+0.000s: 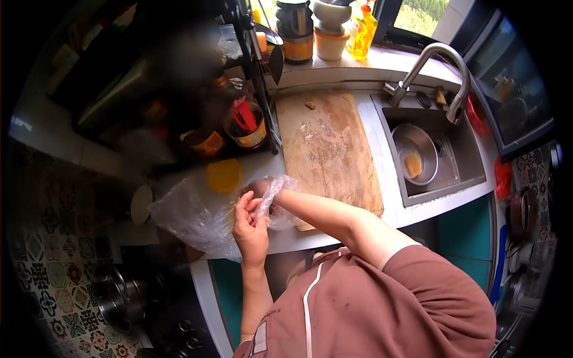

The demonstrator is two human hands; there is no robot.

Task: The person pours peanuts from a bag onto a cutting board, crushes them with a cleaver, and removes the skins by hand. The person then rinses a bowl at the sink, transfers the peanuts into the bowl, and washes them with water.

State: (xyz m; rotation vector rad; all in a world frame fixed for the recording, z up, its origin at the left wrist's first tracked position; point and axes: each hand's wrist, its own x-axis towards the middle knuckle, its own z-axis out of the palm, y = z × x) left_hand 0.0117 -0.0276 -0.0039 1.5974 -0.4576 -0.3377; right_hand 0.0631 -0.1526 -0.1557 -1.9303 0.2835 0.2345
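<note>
A clear plastic bag (194,212) lies spread over the white counter (316,240), left of the wooden cutting board (328,149). My left hand (250,230) has its fingers curled at the bag's gathered edge, pinching the plastic. My right hand (258,190) reaches in from the right, with the bag's plastic around the wrist; its fingers are mostly hidden by the plastic and shadow. Just behind the bag is a round yellow item (224,176). On the board are wet marks and a small brown piece (310,105).
At the right, a sink (412,194) holds a metal bowl (434,170) with a yellow sponge (412,164), under a curved faucet (439,48). Dark jars (249,134) and a rack stand at the back left. A pot (119,298) sits at the lower left.
</note>
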